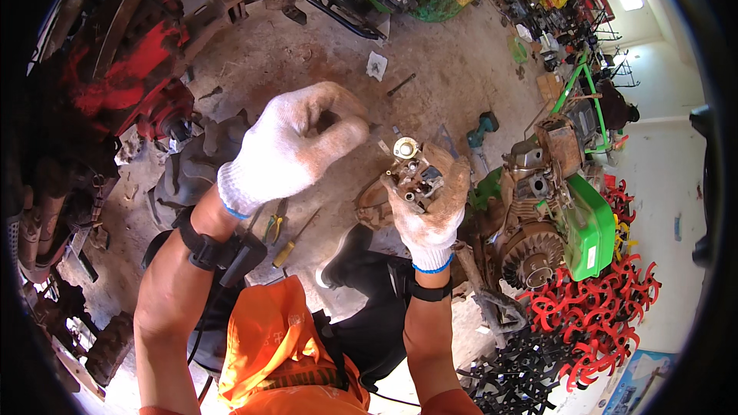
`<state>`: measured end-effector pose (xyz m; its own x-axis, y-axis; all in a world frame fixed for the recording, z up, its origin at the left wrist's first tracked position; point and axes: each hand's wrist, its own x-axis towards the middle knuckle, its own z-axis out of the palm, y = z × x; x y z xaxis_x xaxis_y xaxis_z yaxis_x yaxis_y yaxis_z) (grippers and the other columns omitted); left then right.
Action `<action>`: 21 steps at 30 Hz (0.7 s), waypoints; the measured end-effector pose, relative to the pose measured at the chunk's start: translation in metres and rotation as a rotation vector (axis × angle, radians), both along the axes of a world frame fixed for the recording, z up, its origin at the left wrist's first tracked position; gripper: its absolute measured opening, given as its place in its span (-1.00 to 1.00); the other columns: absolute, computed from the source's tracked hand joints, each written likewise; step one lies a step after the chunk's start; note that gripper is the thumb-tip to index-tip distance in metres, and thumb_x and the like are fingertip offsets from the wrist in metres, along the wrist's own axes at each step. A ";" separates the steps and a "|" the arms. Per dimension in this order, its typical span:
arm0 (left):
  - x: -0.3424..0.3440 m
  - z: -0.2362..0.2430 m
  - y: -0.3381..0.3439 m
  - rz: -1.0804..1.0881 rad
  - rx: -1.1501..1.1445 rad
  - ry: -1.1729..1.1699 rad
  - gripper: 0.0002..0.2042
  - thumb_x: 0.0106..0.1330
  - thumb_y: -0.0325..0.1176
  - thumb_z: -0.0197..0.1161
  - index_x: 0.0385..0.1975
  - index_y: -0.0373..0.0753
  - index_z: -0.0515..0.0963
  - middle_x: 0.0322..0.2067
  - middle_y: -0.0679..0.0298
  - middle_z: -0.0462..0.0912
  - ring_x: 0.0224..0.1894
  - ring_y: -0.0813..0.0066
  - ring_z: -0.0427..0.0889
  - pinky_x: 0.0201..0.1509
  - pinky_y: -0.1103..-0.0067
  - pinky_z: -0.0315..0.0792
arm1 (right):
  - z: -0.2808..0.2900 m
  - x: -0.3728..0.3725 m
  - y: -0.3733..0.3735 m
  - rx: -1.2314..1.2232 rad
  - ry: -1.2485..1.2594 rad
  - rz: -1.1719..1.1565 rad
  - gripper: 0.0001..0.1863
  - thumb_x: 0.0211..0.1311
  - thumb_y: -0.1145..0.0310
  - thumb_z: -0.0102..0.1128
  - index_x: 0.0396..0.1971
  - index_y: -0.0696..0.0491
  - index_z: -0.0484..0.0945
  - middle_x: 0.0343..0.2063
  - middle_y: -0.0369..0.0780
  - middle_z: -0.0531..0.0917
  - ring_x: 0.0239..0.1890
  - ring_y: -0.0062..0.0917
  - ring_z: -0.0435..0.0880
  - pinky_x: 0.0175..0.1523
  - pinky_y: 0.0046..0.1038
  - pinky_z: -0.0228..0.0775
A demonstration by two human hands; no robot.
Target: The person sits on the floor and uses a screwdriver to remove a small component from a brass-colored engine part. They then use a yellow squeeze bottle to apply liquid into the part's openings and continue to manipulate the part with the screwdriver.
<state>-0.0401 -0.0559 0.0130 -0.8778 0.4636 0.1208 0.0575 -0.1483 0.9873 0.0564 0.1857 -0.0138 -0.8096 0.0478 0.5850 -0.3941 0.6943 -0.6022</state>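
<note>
My left hand (304, 138), in a white knitted glove, is raised in front of me with thumb and fingers curled together in a pinch. Whatever sits between those fingertips is too small or hidden to make out. To its right, my right hand (434, 211), in a soiled white glove, is wrapped round a small metal carburetor (415, 180). The carburetor's open side faces up, showing brass and silver fittings and a round pale cap at its top end. A gap separates the left fingertips from the carburetor.
A dirty engine (530, 219) with a green cover (592, 227) stands at right, near piled red curved blades (607, 315) and black parts (511, 373). Red machinery (131, 84) is at left. On the floor lie a cordless drill (482, 129), screwdriver (284, 253) and pliers (273, 227).
</note>
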 end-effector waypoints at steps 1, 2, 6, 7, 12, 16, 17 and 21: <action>-0.001 0.001 -0.001 -0.018 -0.015 -0.011 -0.84 0.57 -0.44 0.40 0.00 -0.37 0.71 -0.11 0.32 0.74 -0.07 0.63 0.63 0.09 0.56 0.56 | 0.001 0.000 -0.001 -0.024 0.024 0.032 -0.29 0.01 0.70 0.66 0.24 0.21 0.61 0.16 -0.07 0.68 0.07 -0.34 0.78 0.09 -0.38 0.73; -0.001 0.001 -0.001 -0.035 -0.029 -0.021 -0.83 0.57 -0.45 0.40 0.03 -0.38 0.71 -0.04 0.27 0.76 -0.02 0.58 0.66 0.16 0.54 0.57 | 0.002 0.001 -0.002 -0.048 0.047 0.065 -0.26 0.01 0.74 0.66 0.27 0.22 0.57 0.17 -0.08 0.66 0.07 -0.38 0.77 0.09 -0.40 0.73; 0.000 0.003 -0.001 -0.053 0.023 -0.034 -0.84 0.57 -0.45 0.40 0.01 -0.39 0.72 -0.03 0.26 0.75 -0.03 0.58 0.67 0.11 0.54 0.58 | 0.004 -0.001 -0.004 -0.033 0.115 0.099 -0.13 0.00 0.79 0.69 0.35 0.24 0.45 0.23 -0.08 0.61 0.10 -0.43 0.74 0.09 -0.41 0.74; 0.001 0.003 -0.001 -0.055 0.023 -0.038 -0.84 0.57 -0.45 0.40 0.01 -0.39 0.72 -0.03 0.26 0.75 -0.04 0.59 0.68 0.10 0.55 0.59 | 0.004 -0.002 -0.004 -0.016 0.120 0.093 -0.10 -0.01 0.79 0.70 0.38 0.24 0.42 0.24 -0.07 0.60 0.11 -0.42 0.73 0.08 -0.41 0.75; 0.002 0.005 -0.002 -0.073 0.052 -0.012 -0.83 0.57 -0.44 0.41 0.01 -0.39 0.73 -0.06 0.27 0.77 -0.06 0.60 0.69 0.07 0.56 0.60 | 0.001 -0.002 -0.003 0.028 0.106 0.065 0.12 -0.04 0.76 0.74 0.52 0.24 0.22 0.30 -0.02 0.56 0.14 -0.32 0.73 0.09 -0.35 0.78; 0.002 0.004 -0.001 -0.078 0.082 0.019 -0.83 0.58 -0.43 0.40 0.02 -0.39 0.73 -0.08 0.28 0.77 -0.05 0.59 0.69 0.08 0.55 0.60 | 0.002 -0.002 -0.006 0.074 0.083 0.017 0.22 -0.05 0.74 0.75 0.60 0.23 0.10 0.31 0.01 0.57 0.15 -0.26 0.74 0.12 -0.32 0.78; 0.002 0.004 0.000 -0.075 0.092 0.039 -0.83 0.59 -0.43 0.40 0.02 -0.38 0.73 -0.08 0.28 0.78 -0.05 0.59 0.70 0.08 0.55 0.60 | 0.004 -0.003 -0.005 0.108 0.086 0.015 0.23 -0.04 0.73 0.75 0.60 0.24 0.10 0.29 0.02 0.58 0.15 -0.24 0.74 0.12 -0.31 0.78; 0.001 0.001 -0.001 -0.124 0.096 -0.061 -0.81 0.60 -0.42 0.39 0.05 -0.38 0.73 -0.06 0.29 0.78 -0.02 0.58 0.69 0.13 0.54 0.59 | 0.010 -0.005 -0.010 0.138 0.039 0.053 0.20 -0.04 0.68 0.77 0.58 0.29 0.12 0.22 0.00 0.63 0.10 -0.27 0.76 0.11 -0.28 0.78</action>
<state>-0.0388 -0.0566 0.0139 -0.8215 0.5578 0.1182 -0.0267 -0.2447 0.9692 0.0515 0.1758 -0.0037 -0.7855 -0.0778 0.6140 -0.4539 0.7468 -0.4861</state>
